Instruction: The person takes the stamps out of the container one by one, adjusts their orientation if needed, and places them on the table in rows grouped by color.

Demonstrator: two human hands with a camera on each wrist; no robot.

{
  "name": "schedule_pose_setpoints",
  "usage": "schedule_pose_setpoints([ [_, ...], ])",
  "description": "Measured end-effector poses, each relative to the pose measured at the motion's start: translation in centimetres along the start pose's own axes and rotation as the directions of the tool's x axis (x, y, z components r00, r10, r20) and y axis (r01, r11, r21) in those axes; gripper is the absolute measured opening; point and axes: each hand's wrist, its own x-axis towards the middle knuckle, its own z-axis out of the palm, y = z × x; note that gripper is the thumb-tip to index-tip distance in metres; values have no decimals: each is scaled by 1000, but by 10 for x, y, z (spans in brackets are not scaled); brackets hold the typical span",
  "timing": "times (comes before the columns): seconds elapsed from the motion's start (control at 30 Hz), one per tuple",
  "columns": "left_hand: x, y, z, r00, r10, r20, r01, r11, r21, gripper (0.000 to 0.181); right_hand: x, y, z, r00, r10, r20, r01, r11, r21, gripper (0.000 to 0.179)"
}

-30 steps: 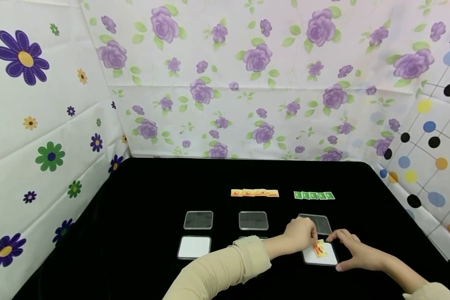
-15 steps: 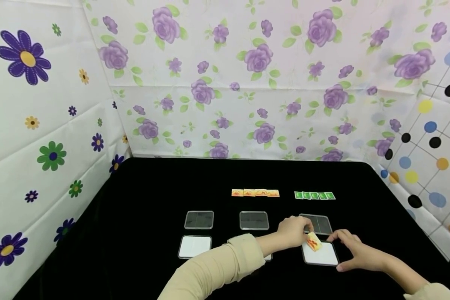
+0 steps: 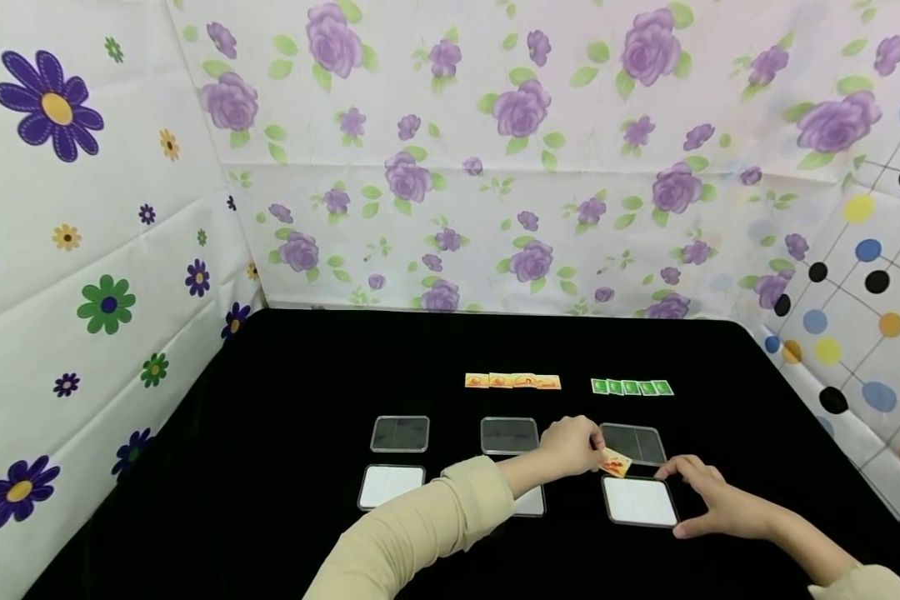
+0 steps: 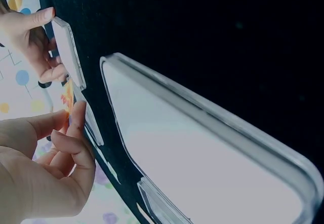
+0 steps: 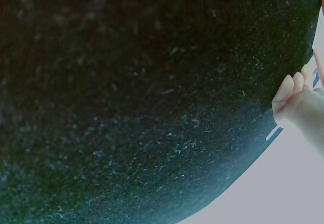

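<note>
Left of the front-right box, my left hand [image 3: 572, 446] pinches a small orange-and-yellow card [image 3: 615, 463] between thumb and forefinger. In the left wrist view, the same card [image 4: 67, 97] shows at the fingertips. The card is tilted and overlaps the near edge of a clear lid [image 3: 637, 445]. My right hand [image 3: 720, 498] holds the right side of a shallow clear plastic box [image 3: 641, 502] with a white inside, forefinger at its far corner and thumb at its near corner. Only part of this hand [image 5: 298, 102] appears at the right wrist view's edge.
Two more white-filled boxes [image 3: 392, 486] lie to the left, the middle one partly hidden by my left sleeve [image 3: 435, 517]. Clear lids [image 3: 401, 434] lie behind them. Farther back are rows of orange cards [image 3: 512, 381] and green cards [image 3: 632, 387] on black cloth.
My left hand has moved left and away, carrying the orange-and-yellow card from over the white box to beyond its far left corner. My right hand has stayed at the box.
</note>
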Motion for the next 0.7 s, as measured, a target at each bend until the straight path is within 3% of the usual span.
schedule_pose_setpoints([
  [0.57, -6, -33, -21, 997, -71, -40, 62, 978, -201, 10, 0, 0, 0, 1000, 3, 9, -3, 1000, -13, 65],
  [0.7, -7, -40, -26, 996, -60, -61, 46, 977, -209, 8, -2, 2, 1, 1000, -23, -14, 23, 999, -28, 65],
])
